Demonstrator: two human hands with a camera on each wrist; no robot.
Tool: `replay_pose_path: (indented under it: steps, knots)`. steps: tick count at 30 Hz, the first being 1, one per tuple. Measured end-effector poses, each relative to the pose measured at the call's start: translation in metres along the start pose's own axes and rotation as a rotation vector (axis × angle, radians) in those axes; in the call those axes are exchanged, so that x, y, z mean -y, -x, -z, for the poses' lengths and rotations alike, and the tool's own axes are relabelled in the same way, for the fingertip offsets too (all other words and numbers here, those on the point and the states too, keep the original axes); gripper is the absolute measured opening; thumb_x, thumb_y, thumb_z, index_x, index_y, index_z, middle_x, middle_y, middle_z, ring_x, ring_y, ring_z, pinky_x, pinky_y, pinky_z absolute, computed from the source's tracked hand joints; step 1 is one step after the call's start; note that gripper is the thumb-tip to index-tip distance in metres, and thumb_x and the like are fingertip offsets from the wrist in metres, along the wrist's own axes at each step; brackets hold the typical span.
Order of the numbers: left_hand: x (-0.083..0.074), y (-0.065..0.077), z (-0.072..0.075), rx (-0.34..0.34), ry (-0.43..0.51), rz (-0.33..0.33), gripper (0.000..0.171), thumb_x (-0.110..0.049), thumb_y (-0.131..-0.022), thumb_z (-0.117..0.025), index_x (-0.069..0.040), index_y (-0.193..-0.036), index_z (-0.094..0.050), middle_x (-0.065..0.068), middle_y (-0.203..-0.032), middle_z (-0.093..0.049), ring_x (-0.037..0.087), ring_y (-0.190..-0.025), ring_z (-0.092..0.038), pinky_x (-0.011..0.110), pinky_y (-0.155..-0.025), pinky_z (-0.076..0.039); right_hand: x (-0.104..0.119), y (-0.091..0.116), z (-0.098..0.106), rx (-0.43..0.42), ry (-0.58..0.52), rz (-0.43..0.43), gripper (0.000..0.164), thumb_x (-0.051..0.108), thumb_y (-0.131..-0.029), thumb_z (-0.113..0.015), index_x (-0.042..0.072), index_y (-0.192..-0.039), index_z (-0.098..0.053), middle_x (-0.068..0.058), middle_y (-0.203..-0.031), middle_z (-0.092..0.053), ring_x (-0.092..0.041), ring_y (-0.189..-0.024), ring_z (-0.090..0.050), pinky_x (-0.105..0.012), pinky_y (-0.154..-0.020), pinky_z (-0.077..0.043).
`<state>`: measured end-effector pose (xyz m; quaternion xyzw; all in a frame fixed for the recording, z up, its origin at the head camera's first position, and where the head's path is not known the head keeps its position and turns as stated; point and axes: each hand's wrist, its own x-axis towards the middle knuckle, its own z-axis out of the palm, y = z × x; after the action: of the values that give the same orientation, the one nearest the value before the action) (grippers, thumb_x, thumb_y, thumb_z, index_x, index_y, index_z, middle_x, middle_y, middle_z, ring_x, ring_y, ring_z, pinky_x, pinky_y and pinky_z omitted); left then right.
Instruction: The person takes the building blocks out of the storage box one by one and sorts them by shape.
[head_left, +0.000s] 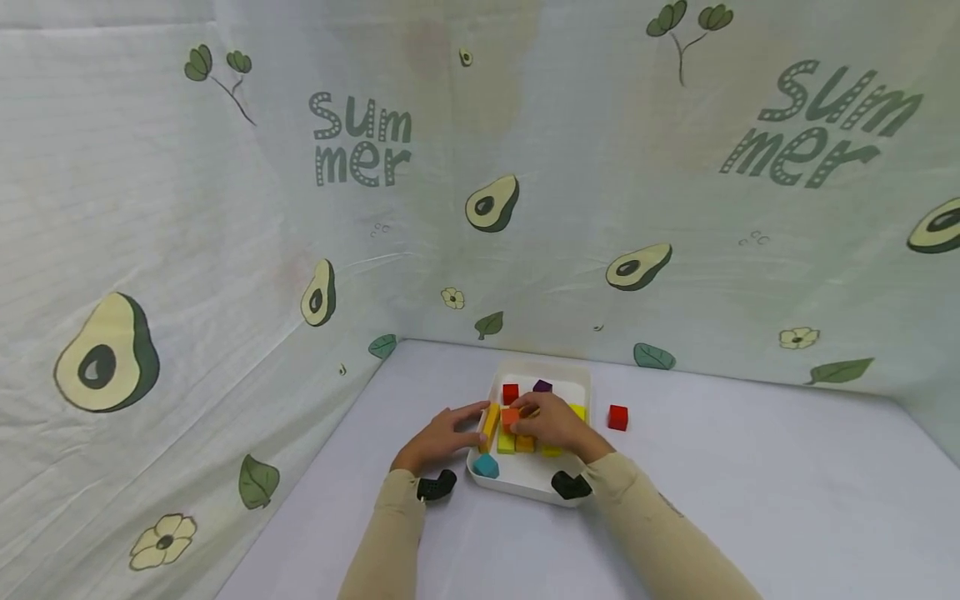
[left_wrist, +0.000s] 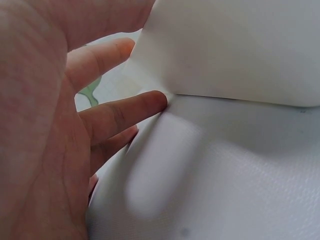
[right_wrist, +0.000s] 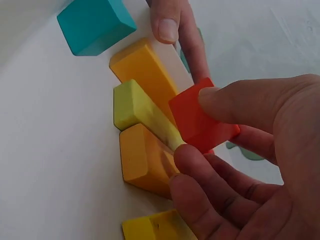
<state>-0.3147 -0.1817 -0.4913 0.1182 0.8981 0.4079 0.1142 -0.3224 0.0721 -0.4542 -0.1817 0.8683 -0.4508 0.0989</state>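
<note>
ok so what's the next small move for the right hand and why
Probably set the orange-red block down in the tray and let go: the right hand pinches it between thumb and finger, close to the lime bar already lying in there.

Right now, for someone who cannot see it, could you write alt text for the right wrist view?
A right hand pinches an orange-red cube over a white tray. In the tray lie an orange bar, a yellow-green block, an orange block, a yellow block and a teal block; a left hand shows at the top.
</note>
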Motion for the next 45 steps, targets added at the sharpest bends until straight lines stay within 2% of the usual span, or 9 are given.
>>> replay_pose_path:
  steps: [4,8,13,20,27,32,37,45]
  knots:
    - [0.002,0.000,-0.001,0.008,0.011,0.002,0.065,-0.055,-0.086,-0.071,-0.047,-0.146,-0.048,-0.001,-0.152,-0.046,0.039,-0.141,-0.032,0.075,-0.106,-0.025,0.000,0.007,0.005,-0.012,-0.032,0.006,0.031,0.025,-0.088,-0.077,0.015,-0.117,-0.069,-0.001,-0.111,-0.065,-0.022,-0.098,-0.058,-0.033,-0.080,-0.058]
    - [0.002,-0.001,-0.004,0.018,0.033,0.002,0.065,-0.054,-0.086,-0.072,-0.048,-0.146,-0.048,-0.001,-0.152,-0.046,0.039,-0.141,-0.032,0.075,-0.106,-0.025,0.000,0.018,0.014,-0.061,-0.086,-0.017,0.031,0.025,-0.088,-0.078,0.016,-0.116,-0.069,-0.001,-0.112,-0.064,-0.023,-0.096,-0.061,-0.034,-0.080,-0.059]
    - [0.003,-0.002,-0.003,0.005,0.027,0.009,0.066,-0.055,-0.085,-0.072,-0.047,-0.146,-0.048,0.000,-0.151,-0.047,0.039,-0.140,-0.033,0.075,-0.105,-0.027,0.000,0.030,0.024,-0.102,-0.128,-0.038,0.038,0.029,-0.086,-0.080,0.014,-0.119,-0.068,-0.003,-0.114,-0.064,-0.021,-0.094,-0.062,-0.033,-0.079,-0.059]
    - [0.003,-0.002,-0.002,-0.001,0.032,0.000,0.067,-0.055,-0.084,-0.073,-0.048,-0.146,-0.048,0.000,-0.152,-0.046,0.040,-0.140,-0.033,0.075,-0.106,-0.027,-0.006,0.051,0.036,-0.192,-0.262,-0.080,0.047,0.030,-0.088,-0.078,0.009,-0.127,-0.064,-0.007,-0.116,-0.065,-0.024,-0.097,-0.062,-0.036,-0.082,-0.059]
    - [0.004,-0.002,-0.003,-0.012,0.036,0.029,0.067,-0.055,-0.083,-0.074,-0.047,-0.145,-0.049,0.001,-0.152,-0.046,0.040,-0.140,-0.033,0.075,-0.105,-0.027,-0.010,0.061,0.048,-0.221,-0.273,-0.048,0.046,0.030,-0.091,-0.075,0.008,-0.129,-0.061,-0.009,-0.120,-0.065,-0.029,-0.102,-0.063,-0.036,-0.083,-0.057]
    - [0.001,-0.003,-0.004,-0.019,0.032,0.032,0.067,-0.056,-0.083,-0.073,-0.047,-0.145,-0.049,0.001,-0.152,-0.046,0.040,-0.140,-0.034,0.075,-0.105,-0.028,-0.014,0.065,0.056,-0.228,-0.273,-0.049,0.049,0.029,-0.092,-0.074,0.006,-0.133,-0.058,-0.011,-0.123,-0.063,-0.028,-0.101,-0.062,-0.036,-0.085,-0.057]
    - [-0.003,-0.002,-0.005,-0.016,0.038,0.030,0.066,-0.054,-0.085,-0.073,-0.046,-0.145,-0.050,0.000,-0.152,-0.046,0.040,-0.140,-0.033,0.075,-0.105,-0.027,-0.017,0.069,0.065,-0.245,-0.262,-0.049,0.052,0.029,-0.092,-0.074,0.005,-0.135,-0.057,-0.014,-0.126,-0.062,-0.031,-0.103,-0.061,-0.036,-0.084,-0.058]
    - [-0.001,-0.002,-0.004,-0.019,0.015,0.034,0.067,-0.056,-0.084,-0.072,-0.046,-0.146,-0.049,0.000,-0.152,-0.046,0.040,-0.140,-0.034,0.075,-0.105,-0.028,-0.023,0.081,0.078,-0.263,-0.246,-0.061,0.053,0.028,-0.094,-0.072,0.005,-0.139,-0.055,-0.017,-0.134,-0.057,-0.028,-0.107,-0.061,-0.032,-0.084,-0.057]
